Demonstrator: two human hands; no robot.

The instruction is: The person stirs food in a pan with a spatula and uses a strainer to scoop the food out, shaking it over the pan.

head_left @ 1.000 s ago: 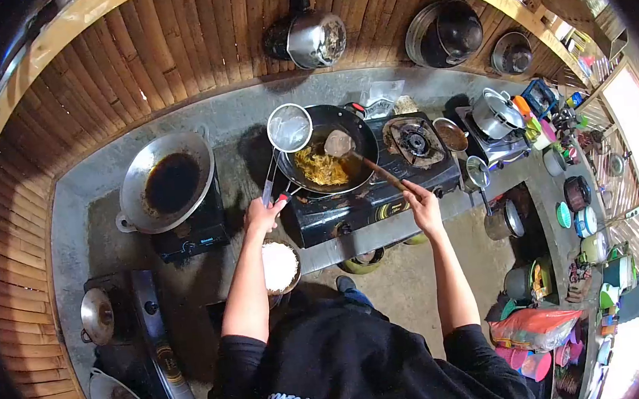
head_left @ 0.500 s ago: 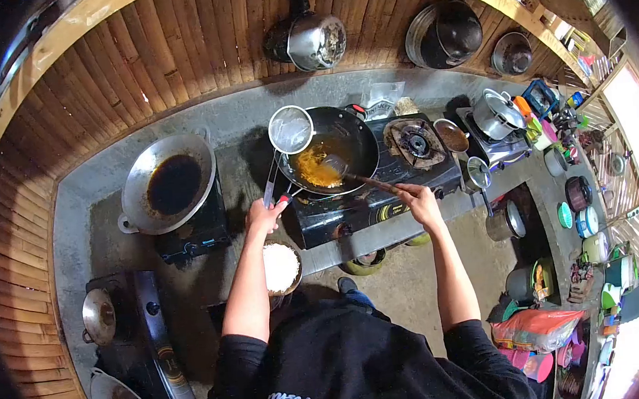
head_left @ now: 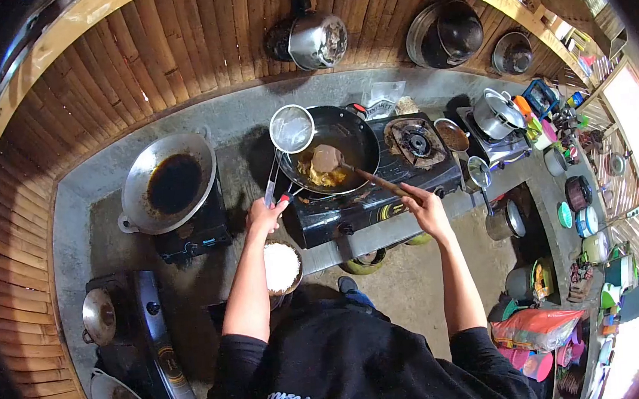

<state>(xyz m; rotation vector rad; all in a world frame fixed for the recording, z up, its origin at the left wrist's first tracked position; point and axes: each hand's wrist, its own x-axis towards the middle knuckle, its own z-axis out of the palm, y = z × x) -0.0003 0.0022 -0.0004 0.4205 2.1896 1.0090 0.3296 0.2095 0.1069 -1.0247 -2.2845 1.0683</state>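
Note:
A black frying pan point(head_left: 367, 151) sits on the gas stove point(head_left: 314, 226), with dark oil and a yellow-orange mass of food point(head_left: 323, 175) inside. My left hand point(head_left: 264, 217) is closed around the long handle of a mesh strainer point(head_left: 292, 129), whose bowl overlaps the pan's left rim. At the fingers of that hand is the pan's red and black handle point(head_left: 288, 197). My right hand point(head_left: 427, 210) grips the wooden handle of a spatula point(head_left: 329, 158); its broad head is over the food. Below my left wrist stands a bowl of white rice-like food point(head_left: 282, 267).
Left of the stove, a big metal wok point(head_left: 132, 186) with dark liquid rests on a burner. An unused burner point(head_left: 418, 144) and a small saucepan point(head_left: 476, 172) are to the right. Farther right, a lidded pot point(head_left: 497, 113) stands on another stove. Pots hang on the bamboo wall point(head_left: 210, 43).
The spatula's head has turned and shifted up and left over the food, showing its broad face. My right hand has moved slightly right and down. The left hand and strainer are nearly still.

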